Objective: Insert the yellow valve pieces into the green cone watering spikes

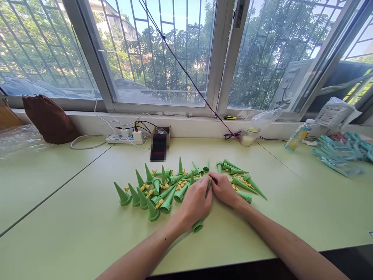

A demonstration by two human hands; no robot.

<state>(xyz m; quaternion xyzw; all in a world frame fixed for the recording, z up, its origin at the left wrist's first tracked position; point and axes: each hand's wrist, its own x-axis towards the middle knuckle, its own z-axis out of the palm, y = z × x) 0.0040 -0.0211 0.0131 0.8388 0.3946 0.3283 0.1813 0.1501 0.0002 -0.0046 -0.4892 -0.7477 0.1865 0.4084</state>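
My left hand [196, 197] is closed around a green plastic watering spike [208, 186], of which only a narrow part shows between the fingers. Right against it, my right hand [223, 189] has its fingers pinched together at the spike's far end; whatever they grip is hidden. Around both hands lie many loose green spikes [168, 203], some standing point up, others on their sides. Small yellow valves [159, 203] are scattered among them. Beneath my left wrist, one green spike [197, 226] shows only its round open end.
Along the sill stand a power strip [125, 139], a small box [166, 134] and a plastic cup [247, 138]. A brown bag [51, 118] sits at the left. On the right are a bottle [298, 135] and bagged teal items [340, 151]. The table's front edge runs below my forearms.
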